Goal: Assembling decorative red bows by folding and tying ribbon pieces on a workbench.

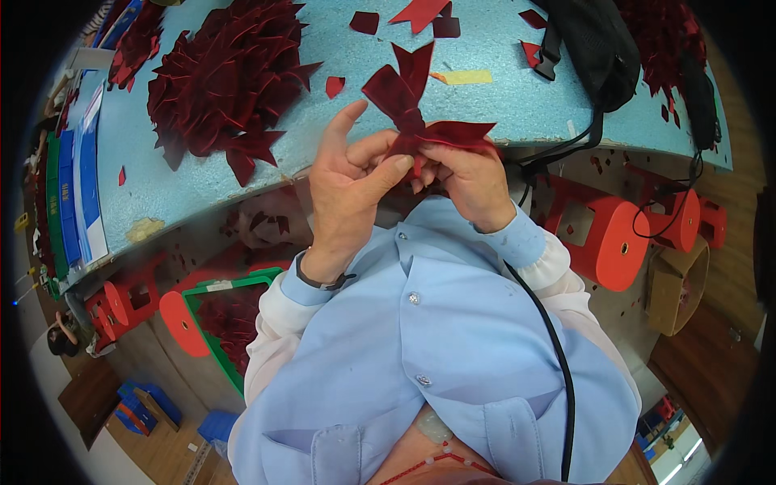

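Observation:
A dark red velvet bow point(411, 121) is held up between my two hands, just above the near edge of the table. My left hand point(347, 178) pinches it low near the knot with thumb and fingers, its index finger stretched out away from the bow. My right hand point(469, 174) grips the bow's right side close to the knot, thumb on top. The fingertips under the knot are partly hidden. Beyond my left hand lies a large pile of similar dark red bows point(226, 81) on the table.
The pale blue table point(299, 133) carries scattered red ribbon scraps point(364, 23), a yellow strip point(462, 77) and a black bag point(602, 56) with straps. Below stand red stools point(618, 242), a green crate point(194, 299) of red pieces and a cardboard box point(679, 283). A black cable point(558, 347) runs down my front.

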`<state>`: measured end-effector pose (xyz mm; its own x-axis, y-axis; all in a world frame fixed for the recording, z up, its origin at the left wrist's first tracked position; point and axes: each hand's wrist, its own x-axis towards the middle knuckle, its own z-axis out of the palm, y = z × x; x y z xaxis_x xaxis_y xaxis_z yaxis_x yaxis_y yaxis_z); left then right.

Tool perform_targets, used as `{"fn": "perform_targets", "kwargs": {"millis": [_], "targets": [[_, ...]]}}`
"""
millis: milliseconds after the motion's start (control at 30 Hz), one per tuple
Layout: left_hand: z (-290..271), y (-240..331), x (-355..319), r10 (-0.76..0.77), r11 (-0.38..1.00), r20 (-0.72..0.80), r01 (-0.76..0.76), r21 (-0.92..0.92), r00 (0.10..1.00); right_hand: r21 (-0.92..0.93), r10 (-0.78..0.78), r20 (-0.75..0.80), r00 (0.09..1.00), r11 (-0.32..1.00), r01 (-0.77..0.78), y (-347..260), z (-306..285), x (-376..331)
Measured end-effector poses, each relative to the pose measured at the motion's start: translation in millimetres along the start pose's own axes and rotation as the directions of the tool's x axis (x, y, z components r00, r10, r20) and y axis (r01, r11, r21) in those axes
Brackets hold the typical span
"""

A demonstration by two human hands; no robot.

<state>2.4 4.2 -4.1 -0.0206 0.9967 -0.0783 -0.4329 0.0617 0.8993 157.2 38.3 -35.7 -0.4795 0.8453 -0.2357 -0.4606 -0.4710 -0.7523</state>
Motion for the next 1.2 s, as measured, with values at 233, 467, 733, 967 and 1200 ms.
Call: {"fn": "perform_targets", "kwargs": {"millis": [233, 467, 733, 967, 1200], "targets": [[-4.0, -3.1, 3.7, -0.091, 0.995, -0.048, 0.089, -0.045, 0.995, -0.209, -0.03, -0.169, 0.985, 0.978, -0.006, -5.7, 13.7, -7.4], [-4.7, -9.1, 4.3, 0.082, 0.995, -0.145, -0.072, 0.073, 0.986, -0.219, -0.068, -0.124, 0.99, 0.975, 0.039, -10.7, 10.1, -12.1], [3.7, -11.1, 2.0, 0.139, 0.985, -0.142, -0.123, 0.12, 0.98, -0.213, -0.107, -0.135, 0.985, 0.974, 0.076, -9.2, 16.7, -7.6], [-1.5, -15.5, 4.6, 0.037, 0.997, -0.244, -0.054, -0.063, 0.969, -0.217, -0.205, -0.138, 0.969, 0.961, 0.173, 0.4, 15.5, -3.1], [7.1, -6.3, 17.1, 0.229, 0.973, -0.228, -0.229, 0.024, 0.946, -0.353, -0.327, -0.179, 0.928, 0.902, 0.249, -17.8, 36.4, 4.6]]}}
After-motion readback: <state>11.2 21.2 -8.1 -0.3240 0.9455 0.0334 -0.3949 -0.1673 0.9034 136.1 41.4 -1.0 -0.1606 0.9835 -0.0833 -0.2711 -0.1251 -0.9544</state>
